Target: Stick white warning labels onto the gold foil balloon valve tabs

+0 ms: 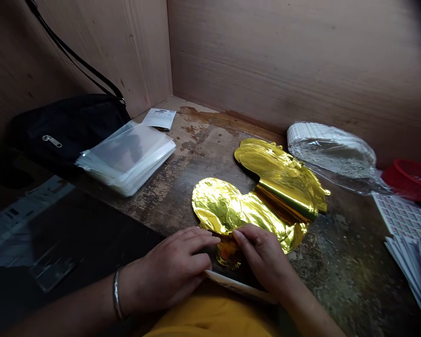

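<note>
A flat, uninflated gold foil balloon [228, 201] lies creased on the worn table in front of me, its rounded lobe toward the left. My right hand [261, 250] pinches its near edge between thumb and fingers. Close by on the left, my left hand [175, 267] is curled at the same edge, its fingertips against the foil; its exact hold is partly hidden. A small flap of gold foil hangs down between both hands. Behind, more gold foil balloons [277, 164] lie stacked, one curled over. Below my hands runs a pale strip [238, 284].
Clear plastic sleeves [129, 154] are piled at left beside a black zipped bag [70, 126]. A printed card [160, 118] lies behind them. To the right are a plastic-wrapped white bundle [331, 147], a red basket [410, 178] and printed sheets [407, 215]. Wooden panels enclose the back.
</note>
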A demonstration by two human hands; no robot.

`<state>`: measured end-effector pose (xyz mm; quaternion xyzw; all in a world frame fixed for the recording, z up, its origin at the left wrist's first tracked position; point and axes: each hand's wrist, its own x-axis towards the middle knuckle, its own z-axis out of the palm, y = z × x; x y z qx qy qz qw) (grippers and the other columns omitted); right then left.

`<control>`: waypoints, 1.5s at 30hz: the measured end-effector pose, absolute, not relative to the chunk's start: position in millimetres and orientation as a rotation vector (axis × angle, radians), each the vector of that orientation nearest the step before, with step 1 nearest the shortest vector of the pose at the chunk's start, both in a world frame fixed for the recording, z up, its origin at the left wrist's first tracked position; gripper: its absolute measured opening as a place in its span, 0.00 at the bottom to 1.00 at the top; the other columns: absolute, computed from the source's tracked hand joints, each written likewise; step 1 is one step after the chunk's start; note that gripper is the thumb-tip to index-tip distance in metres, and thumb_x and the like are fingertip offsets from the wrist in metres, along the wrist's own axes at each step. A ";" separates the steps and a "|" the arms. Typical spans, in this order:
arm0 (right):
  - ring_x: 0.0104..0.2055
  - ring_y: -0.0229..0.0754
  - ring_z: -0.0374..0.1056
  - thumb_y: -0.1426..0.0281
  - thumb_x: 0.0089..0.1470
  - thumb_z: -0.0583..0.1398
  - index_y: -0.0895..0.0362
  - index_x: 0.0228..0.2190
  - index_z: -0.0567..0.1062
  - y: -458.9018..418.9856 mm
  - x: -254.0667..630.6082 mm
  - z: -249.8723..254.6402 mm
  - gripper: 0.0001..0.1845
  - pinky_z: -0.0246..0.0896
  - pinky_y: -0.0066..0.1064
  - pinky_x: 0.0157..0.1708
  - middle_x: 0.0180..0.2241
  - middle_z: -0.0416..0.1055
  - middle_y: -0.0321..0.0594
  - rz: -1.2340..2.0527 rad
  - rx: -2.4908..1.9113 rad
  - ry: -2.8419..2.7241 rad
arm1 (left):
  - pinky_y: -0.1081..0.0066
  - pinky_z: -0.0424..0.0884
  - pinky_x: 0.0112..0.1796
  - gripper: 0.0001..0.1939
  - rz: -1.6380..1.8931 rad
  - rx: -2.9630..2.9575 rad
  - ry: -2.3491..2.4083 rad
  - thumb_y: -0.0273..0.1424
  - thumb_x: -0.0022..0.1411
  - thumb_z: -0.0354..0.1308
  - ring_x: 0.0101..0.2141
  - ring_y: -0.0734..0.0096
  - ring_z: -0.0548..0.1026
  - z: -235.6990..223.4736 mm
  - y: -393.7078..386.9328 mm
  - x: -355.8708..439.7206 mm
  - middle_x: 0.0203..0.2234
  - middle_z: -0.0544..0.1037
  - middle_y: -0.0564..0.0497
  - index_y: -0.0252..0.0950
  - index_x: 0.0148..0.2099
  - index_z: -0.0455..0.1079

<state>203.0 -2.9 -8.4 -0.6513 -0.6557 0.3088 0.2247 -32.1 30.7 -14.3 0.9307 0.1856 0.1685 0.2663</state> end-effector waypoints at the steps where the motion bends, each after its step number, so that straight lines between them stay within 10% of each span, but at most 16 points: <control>1: 0.24 0.39 0.62 0.62 0.63 0.52 0.56 0.21 0.71 -1.1 203.5 -8.3 0.22 0.56 0.30 0.25 0.21 0.67 0.36 0.866 -1.806 -1.804 | 0.60 0.55 0.63 0.06 0.461 2.520 0.513 0.26 0.64 0.51 0.59 0.62 0.63 -13.2 30.9 -30.3 0.59 0.66 0.45 0.36 0.40 0.69; 8: 0.33 0.41 0.71 0.74 0.52 0.60 0.55 0.36 0.77 2.4 210.8 -6.5 0.09 0.63 0.30 0.33 0.31 0.76 0.36 1.143 -1.689 -1.822 | 0.61 0.63 0.57 0.07 0.453 2.616 0.543 0.26 0.65 0.50 0.55 0.61 0.67 -9.3 26.8 -23.4 0.59 0.68 0.48 0.36 0.38 0.68; 19: 0.24 0.36 0.58 0.64 0.51 0.63 0.56 0.18 0.68 5.2 211.2 -17.6 0.16 0.53 0.27 0.24 0.19 0.62 0.31 0.878 -1.855 -1.688 | 0.64 0.67 0.54 0.06 0.517 2.625 0.535 0.24 0.64 0.51 0.51 0.64 0.70 -6.9 19.5 -20.5 0.51 0.74 0.49 0.36 0.37 0.68; 26: 0.23 0.34 0.49 0.56 0.57 0.58 0.56 0.16 0.60 12.0 211.5 -17.1 0.24 0.46 0.27 0.22 0.18 0.52 0.29 0.978 -1.790 -1.694 | 0.56 0.60 0.60 0.05 0.457 2.671 0.607 0.24 0.63 0.53 0.60 0.53 0.61 -4.8 24.8 -15.6 0.63 0.59 0.40 0.33 0.35 0.69; 37: 0.17 0.32 0.54 0.55 0.59 0.54 0.57 0.25 0.72 22.3 224.3 1.8 0.21 0.49 0.24 0.16 0.16 0.59 0.29 1.567 -1.675 -1.490 | 0.55 0.63 0.58 0.04 0.373 2.705 0.608 0.23 0.63 0.53 0.60 0.51 0.62 -8.4 20.0 -9.7 0.65 0.55 0.37 0.33 0.34 0.67; 45: 0.20 0.33 0.52 0.58 0.53 0.61 0.57 0.23 0.69 21.1 217.6 -6.5 0.17 0.48 0.25 0.19 0.18 0.59 0.29 1.280 -1.770 -1.429 | 0.54 0.65 0.56 0.05 0.439 2.712 0.605 0.23 0.62 0.53 0.56 0.53 0.65 -17.9 18.6 -9.9 0.63 0.61 0.42 0.34 0.33 0.68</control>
